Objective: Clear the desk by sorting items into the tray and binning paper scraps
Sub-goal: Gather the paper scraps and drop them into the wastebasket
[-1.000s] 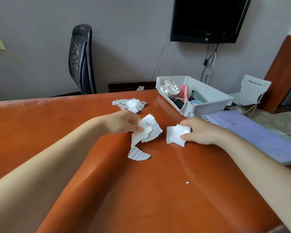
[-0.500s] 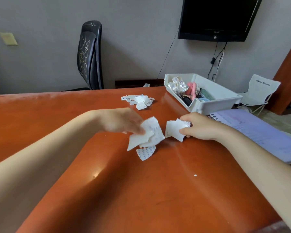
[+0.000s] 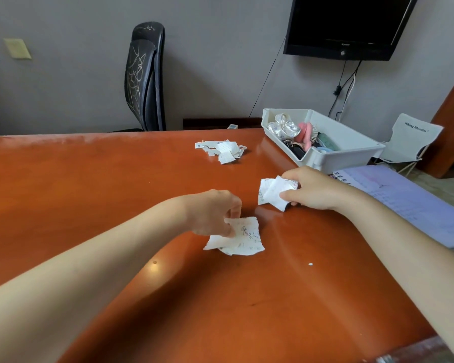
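Observation:
My left hand (image 3: 215, 213) pinches a bunch of torn white paper scraps with handwriting (image 3: 243, 238) that rests on the orange desk (image 3: 89, 195). My right hand (image 3: 312, 188), further right and a little farther back, grips a second wad of white scraps (image 3: 269, 191) just above the desk. A loose pile of small paper scraps (image 3: 222, 149) lies farther back near the desk's middle. The white plastic tray (image 3: 349, 153) stands at the back right and holds a pink brush, silvery items and dark objects.
A pale purple notebook (image 3: 409, 203) lies on the desk's right edge, right of my right forearm. A black office chair (image 3: 144, 79) stands behind the desk. A small folding chair (image 3: 412, 140) and a wall-mounted screen (image 3: 349, 24) are beyond the tray.
My left hand has dropped toward me onto the lone scrap that lay on the desk, covering it with its bunch. My right hand has hardly moved with its wad.

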`<state>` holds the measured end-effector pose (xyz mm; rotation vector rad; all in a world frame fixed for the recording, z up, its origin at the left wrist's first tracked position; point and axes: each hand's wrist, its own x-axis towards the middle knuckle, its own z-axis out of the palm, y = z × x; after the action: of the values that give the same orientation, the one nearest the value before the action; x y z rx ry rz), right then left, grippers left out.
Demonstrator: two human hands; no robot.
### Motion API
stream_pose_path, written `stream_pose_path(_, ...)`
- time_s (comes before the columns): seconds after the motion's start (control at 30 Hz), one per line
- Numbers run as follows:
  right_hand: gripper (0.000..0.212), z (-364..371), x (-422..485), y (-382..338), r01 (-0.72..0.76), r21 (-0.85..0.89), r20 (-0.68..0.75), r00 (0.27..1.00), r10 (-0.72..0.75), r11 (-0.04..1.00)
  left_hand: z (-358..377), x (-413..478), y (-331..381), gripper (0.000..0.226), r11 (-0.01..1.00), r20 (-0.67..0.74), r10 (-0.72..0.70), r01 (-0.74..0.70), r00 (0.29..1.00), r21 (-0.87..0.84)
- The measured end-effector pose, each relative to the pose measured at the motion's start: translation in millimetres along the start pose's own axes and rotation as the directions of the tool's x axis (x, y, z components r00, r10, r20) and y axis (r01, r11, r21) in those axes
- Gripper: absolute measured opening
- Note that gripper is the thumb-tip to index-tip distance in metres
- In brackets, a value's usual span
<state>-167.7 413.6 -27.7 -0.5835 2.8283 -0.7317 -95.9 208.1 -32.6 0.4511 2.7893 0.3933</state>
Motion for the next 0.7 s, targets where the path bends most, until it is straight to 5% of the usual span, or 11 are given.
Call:
stream_pose_path(0.17, 0.009, 0.9, -0.6, -1.7, 0.006, -0.032, -0.005, 1.0, -0.006, 0.999, -1.5, -0.5, -0.3, 0.044, 0.997, 0.028, 0.027, -0.025, 0.999, -0.066)
stream_pose_path(0.37, 0.011, 4.0, 2.4, 0.2, -0.008, -0.031, -0.011, 1.0, 0.007, 0.999, -1.6, 5.1, -4.2, 0.01, 0.995, 0.06, 0.089, -0.086, 0.994, -0.051)
stream_pose_path(0.47, 0.013, 4.1, 4.7, 1.9, -0.004, -0.032, -0.014, 1.0, 0.004, 0.999, 1.0, 4.9, -7.1, 0.012, 0.996, 0.042, 0.072, -0.07, 0.997, -0.053)
stream_pose_path(0.57, 0.009, 4.0, 6.3, 3.4, -0.003, -0.028, -0.009, 1.0, 0.003, 1.0, 0.3, 4.1, -15.2, 0.005, 0.999, -0.036, 0.029, -0.03, 0.999, -0.022)
stream_pose_path(0.7, 0.011, 6.1, 11.2, 4.5, -0.003, -0.024, -0.019, 1.0, 0.002, 1.0, -12.5, 3.0, -41.6, 0.028, 0.989, -0.197, -0.079, 0.052, 0.977, -0.138)
